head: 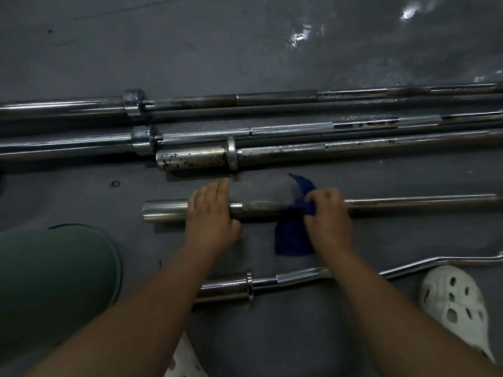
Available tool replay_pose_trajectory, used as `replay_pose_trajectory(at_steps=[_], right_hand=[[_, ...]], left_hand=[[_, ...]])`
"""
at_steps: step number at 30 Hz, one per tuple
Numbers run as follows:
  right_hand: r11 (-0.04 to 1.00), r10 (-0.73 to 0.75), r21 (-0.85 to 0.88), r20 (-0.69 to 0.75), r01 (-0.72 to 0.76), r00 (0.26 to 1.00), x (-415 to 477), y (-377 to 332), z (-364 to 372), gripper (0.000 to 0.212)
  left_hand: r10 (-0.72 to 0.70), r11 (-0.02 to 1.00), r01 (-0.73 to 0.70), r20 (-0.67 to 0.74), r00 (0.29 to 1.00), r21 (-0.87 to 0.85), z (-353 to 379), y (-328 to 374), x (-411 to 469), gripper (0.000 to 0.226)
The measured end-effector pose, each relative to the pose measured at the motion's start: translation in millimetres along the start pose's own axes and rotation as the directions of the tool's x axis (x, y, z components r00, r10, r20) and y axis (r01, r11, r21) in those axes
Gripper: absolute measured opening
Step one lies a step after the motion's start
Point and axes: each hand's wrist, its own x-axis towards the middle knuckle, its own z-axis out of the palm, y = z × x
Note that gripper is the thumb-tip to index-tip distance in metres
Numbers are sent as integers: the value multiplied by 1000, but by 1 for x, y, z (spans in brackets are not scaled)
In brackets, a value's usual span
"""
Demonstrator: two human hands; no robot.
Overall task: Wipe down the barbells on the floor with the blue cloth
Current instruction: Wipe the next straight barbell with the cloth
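Your left hand (211,216) lies flat, fingers straight, over the barbell (408,204) near its sleeve, likely to stop it rolling; your right hand (326,213) clamps the blue cloth (292,238) around its shaft on the floor (245,50), presumably to wipe all round.

I find no word, brand, number or sign that I can read here. The steel of the barbell (408,204) nearest to my grip shows only dark spots and a rough knurled pattern, and the blue cloth (292,235) is plain, without any label.
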Motion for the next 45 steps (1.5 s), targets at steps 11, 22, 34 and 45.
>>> replay_pose_trajectory(at_steps=[11,22,34,45], right_hand=[[990,-56,135,43,49,998,-1,-30,16,27],[917,300,266,36,-298,953,2,9,-6,25],[978,-170,149,164,146,972,-31,-74,32,31],[982,135,133,-1,-133,991,14,4,-10,28]], left_hand=[[14,997,-19,69,997,72,6,6,14,109],[-26,995,20,63,998,93,10,14,6,105],[-11,998,4,108,994,62,8,16,-13,77],[-32,999,33,96,995,-8,7,6,-9,93]])
